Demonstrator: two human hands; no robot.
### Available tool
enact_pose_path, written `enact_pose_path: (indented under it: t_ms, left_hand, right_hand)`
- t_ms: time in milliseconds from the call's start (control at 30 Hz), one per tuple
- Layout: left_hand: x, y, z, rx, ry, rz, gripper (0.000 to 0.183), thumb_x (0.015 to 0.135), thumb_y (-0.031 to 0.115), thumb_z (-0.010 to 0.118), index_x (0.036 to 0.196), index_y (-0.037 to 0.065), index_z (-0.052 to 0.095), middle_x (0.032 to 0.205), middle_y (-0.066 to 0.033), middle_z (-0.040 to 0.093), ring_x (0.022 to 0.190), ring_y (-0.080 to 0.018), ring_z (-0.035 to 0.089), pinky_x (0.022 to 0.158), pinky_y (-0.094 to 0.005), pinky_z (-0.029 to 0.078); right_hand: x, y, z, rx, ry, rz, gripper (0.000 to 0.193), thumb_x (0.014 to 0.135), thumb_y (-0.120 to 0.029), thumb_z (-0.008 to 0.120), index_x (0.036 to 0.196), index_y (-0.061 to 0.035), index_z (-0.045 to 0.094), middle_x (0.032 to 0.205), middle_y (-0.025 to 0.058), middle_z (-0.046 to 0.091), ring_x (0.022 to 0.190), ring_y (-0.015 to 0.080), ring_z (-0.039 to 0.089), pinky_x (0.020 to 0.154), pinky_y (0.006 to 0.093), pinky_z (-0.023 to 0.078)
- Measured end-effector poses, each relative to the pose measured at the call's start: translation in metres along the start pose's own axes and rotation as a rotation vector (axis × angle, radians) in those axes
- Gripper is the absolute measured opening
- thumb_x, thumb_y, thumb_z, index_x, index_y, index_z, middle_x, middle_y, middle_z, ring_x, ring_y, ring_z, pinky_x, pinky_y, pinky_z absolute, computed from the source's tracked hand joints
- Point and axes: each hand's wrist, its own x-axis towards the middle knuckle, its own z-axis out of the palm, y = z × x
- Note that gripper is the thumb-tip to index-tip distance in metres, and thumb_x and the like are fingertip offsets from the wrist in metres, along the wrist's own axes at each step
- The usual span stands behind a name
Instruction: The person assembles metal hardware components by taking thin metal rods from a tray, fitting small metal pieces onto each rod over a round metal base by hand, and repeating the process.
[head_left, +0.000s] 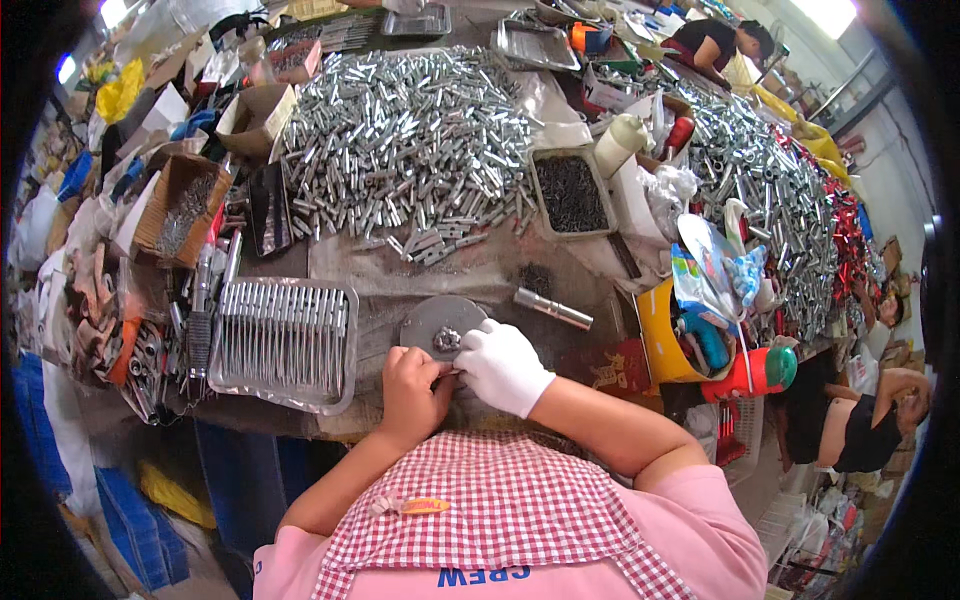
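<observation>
Near the front edge of the bench (375, 275), the bare left hand (415, 390) and the white-gloved right hand (503, 368) meet by a grey disc (418, 318) bearing a little heap of metal bits (446, 340) — fingers curled, tips together, though I cannot tell what they pinch, if anything. Steady wrists and a light grip would probably serve best, with the heap kept within reach. Blue lettering (485, 576) crosses the pink shirt (700, 510), and an orange tag (425, 506) on the checked apron (500, 465) bears print — small and partly unclear.
</observation>
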Motion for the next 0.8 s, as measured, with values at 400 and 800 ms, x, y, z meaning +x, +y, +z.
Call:
enact_pose_path:
  t_ms: [400, 800]
  left_hand:
    - [0.003, -0.004, 0.005, 0.004, -0.007, -0.006, 0.012, 0.072, 0.010, 0.076, 0.082, 0.006, 0.073, 0.079, -0.0087, 0.057, 0.083, -0.0305, 0.053, 0.076, -0.0424, 0.043]
    - [-0.006, -0.010, 0.009, 0.025, 0.017, 0.015, 0.012, 0.070, 0.011, 0.077, 0.081, 0.008, 0.074, 0.078, -0.0088, 0.056, 0.083, -0.0310, 0.053, 0.075, -0.0430, 0.043]
  right_hand:
    - [-0.017, -0.009, -0.002, -0.038, 0.213, -0.097, 0.016, 0.075, -0.020, 0.063, 0.084, -0.0081, 0.068, 0.084, 0.0055, 0.056, 0.086, 0.0256, 0.056, 0.073, 0.0397, 0.043]
    - [-0.028, -0.012, 0.009, -0.004, 0.176, -0.040, 0.031, 0.073, -0.029, 0.071, 0.097, -0.0095, 0.070, 0.093, 0.0063, 0.063, 0.090, 0.0280, 0.059, 0.079, 0.0418, 0.048]
